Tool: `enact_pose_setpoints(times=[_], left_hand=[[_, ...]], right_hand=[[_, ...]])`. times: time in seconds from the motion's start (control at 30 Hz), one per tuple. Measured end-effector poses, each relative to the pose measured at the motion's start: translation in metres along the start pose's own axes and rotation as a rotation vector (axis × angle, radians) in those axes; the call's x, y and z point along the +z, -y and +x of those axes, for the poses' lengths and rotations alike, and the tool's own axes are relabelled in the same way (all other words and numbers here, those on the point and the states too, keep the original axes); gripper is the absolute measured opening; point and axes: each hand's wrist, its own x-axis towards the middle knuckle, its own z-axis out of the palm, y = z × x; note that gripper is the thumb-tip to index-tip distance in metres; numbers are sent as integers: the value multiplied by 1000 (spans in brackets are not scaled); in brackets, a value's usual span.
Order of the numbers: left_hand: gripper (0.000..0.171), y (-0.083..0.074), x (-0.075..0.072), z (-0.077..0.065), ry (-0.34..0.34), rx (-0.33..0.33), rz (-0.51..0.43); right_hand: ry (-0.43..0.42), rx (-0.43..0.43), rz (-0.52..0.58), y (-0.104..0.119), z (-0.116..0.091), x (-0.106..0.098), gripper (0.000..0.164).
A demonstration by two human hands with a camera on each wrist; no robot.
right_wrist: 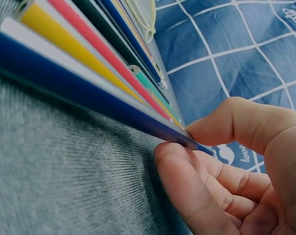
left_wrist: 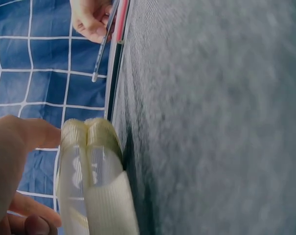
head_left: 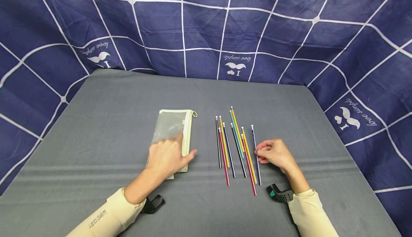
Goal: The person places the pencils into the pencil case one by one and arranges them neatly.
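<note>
My right hand pinches a dark blue pencil between thumb and fingers, at the right end of a spread of pencils. In the right wrist view the blue pencil runs close over the grey cloth, its far end past my fingertips. My left hand rests on a pale, see-through zip pencil case, thumb and index finger extended over its zipped side. The left wrist view shows the case edge-on, with the left hand beside it.
Several loose pencils lie roughly side by side between my hands, among them a red pencil, a yellow pencil and a black pencil. Grey cloth covers the table. A blue checked curtain stands around its back and sides.
</note>
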Motion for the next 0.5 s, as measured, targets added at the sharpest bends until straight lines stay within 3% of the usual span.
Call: enact_pose_setpoints(times=[0.23, 0.5], left_hand=[[55, -4, 4, -1, 71, -42, 8], [50, -5, 5, -4, 93, -75, -34]], right_hand=[[-7, -23, 5, 1, -1, -2, 18], [-12, -24, 15, -2, -1, -3, 17]])
